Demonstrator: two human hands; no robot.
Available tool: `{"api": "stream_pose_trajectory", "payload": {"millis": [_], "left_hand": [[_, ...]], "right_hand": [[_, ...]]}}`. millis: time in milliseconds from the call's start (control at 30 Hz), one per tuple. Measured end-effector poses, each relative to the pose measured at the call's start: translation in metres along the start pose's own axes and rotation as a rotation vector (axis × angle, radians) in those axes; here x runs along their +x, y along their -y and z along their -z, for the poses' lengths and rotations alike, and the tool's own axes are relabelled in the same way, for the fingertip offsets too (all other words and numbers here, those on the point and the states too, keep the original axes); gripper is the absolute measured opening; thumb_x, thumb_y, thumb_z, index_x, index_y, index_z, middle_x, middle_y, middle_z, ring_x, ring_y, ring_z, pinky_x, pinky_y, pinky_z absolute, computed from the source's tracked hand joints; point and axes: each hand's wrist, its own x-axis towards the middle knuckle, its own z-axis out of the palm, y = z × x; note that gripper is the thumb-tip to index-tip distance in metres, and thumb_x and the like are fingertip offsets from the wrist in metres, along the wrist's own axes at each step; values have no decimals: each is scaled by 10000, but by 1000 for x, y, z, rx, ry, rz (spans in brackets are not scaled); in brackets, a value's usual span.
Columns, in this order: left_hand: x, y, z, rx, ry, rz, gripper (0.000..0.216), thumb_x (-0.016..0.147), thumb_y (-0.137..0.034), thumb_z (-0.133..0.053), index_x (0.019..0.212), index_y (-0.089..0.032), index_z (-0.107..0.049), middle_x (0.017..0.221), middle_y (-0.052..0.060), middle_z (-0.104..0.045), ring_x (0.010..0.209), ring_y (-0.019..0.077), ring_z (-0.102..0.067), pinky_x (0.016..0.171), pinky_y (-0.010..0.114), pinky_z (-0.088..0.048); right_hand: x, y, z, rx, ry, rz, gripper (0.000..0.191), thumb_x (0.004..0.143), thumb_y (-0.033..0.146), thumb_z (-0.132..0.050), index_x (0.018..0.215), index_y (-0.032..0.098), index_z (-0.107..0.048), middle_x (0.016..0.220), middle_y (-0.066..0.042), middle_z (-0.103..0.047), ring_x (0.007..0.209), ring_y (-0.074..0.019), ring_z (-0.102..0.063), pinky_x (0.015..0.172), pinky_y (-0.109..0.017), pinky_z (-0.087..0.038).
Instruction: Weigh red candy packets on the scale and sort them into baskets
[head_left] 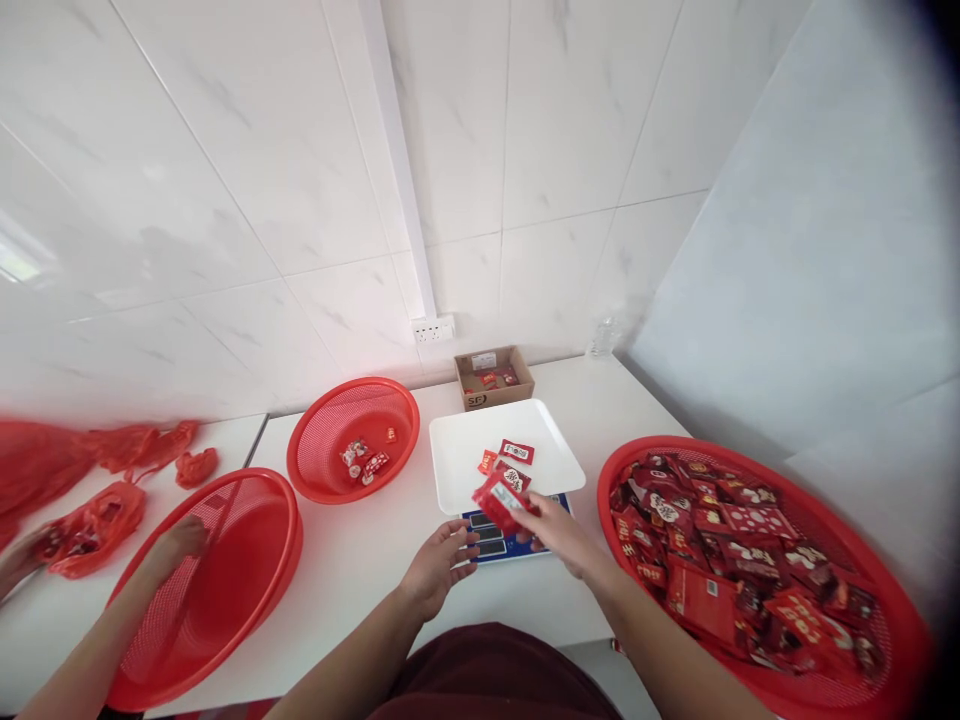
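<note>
My right hand [559,535] holds a small red snack packet [501,500] pinched in its fingers, just above the front edge of the white scale tray [465,455]. A few red packets [511,462] lie on that tray. My left hand [439,565] rests on the table with curled, parted fingers, touching the scale's blue front panel [491,545], holding nothing. A large red basket [862,560] full of red packets sits to my right.
A red mesh basket [390,400] with a few packets stands behind left of the scale. Another person's hand [180,540] grips the rim of an empty red basket [247,560] at left. Red plastic bags [97,515] lie far left. A small cardboard box [493,377] sits by the wall.
</note>
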Motion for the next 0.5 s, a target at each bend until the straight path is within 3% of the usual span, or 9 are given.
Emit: {"api": "stream_pose_trajectory", "payload": {"millis": [100,200,267,367,500], "left_hand": [[-2,1,6,-3,14,18,308,719,-366,-682,939,-186,-563,944,53,-635,803,144,-606,779,300,-430],[-5,1,10,-2,19,30,293,731,-362,-673,930,-180,-559,900,47,-637,748,127,-603,751,287,-432],[-7,2,13,-6,20,30,303,732,-363,-672,941,-177,-556,881,44,-638,725,122,-604,733,280,-435],[-8,3,21,-13,27,26,314,737,-361,-668,960,-173,-552,868,41,-636,711,117,-607,719,273,-440],[-9,3,32,-19,10,32,309,736,-354,-673,956,-173,-554,865,38,-635,708,112,-611,712,266,-444]], "right_hand": [[31,19,13,-106,-244,158,310,763,393,-575,1039,256,-607,877,-37,-696,784,-216,-630,682,-333,-480],[62,32,17,-253,-409,337,281,795,348,-536,1061,293,-610,1126,-16,-646,1053,-232,-563,942,-399,-406],[78,32,14,-305,-387,393,279,776,287,-551,1043,308,-628,1211,7,-603,1161,-231,-494,1025,-411,-332],[90,22,6,-404,-294,390,256,718,194,-588,942,280,-677,1148,-21,-635,1174,-257,-479,1036,-429,-306],[83,6,12,-433,-363,460,263,737,210,-558,967,256,-677,1098,-56,-646,1127,-246,-513,1015,-400,-336]]}}
